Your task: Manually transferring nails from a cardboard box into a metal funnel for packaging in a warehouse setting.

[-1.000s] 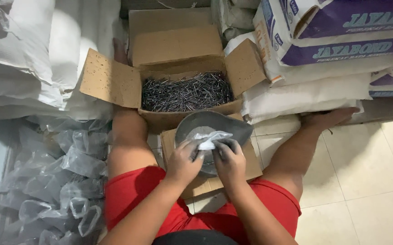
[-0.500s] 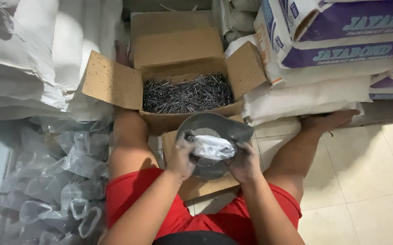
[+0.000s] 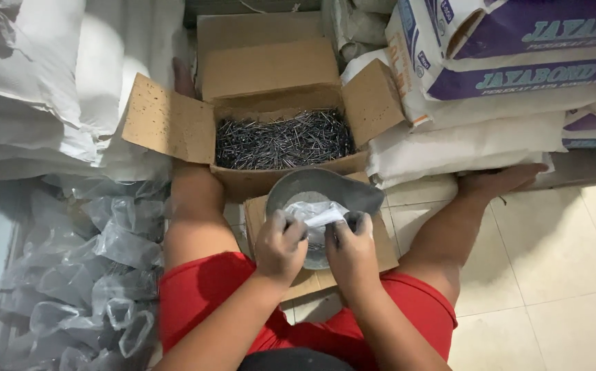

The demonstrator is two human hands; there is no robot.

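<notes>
- One open cardboard box point(image 3: 174, 124) stood on the floor between the person's spread legs; its four flaps were folded outward, and it served as the landmark for everything else.
- Inside the box lay one heap of dark metal nails point(image 3: 281, 141), far too many to count.
- Just in front of the box, on the near side, sat one grey metal scoop pan point(image 3: 325, 189), resting on one flat piece of cardboard point(image 3: 387, 251).
- Over the pan, two hands worked on one small clear plastic bag point(image 3: 318, 214).
- The left hand point(image 3: 279, 246) had its fingers curled, pinching the bag's left edge.
- The right hand point(image 3: 353, 251) was likewise closed, pinching the bag's right edge, so the bag was stretched between both hands just above the pan.
- Whether the bag held any nails could not be told.
- Left of the box lay one pile of filled clear plastic bags point(image 3: 85, 275); they overlapped, so no exact count was possible.
- Further left of the box, white sacks point(image 3: 50, 75) were stacked against the wall.
- Right of the box stood a stack of white and purple paper sacks point(image 3: 497, 89); at least three showed.
- One bare foot point(image 3: 501, 182) rested against the lowest of these, right of the box.
</notes>
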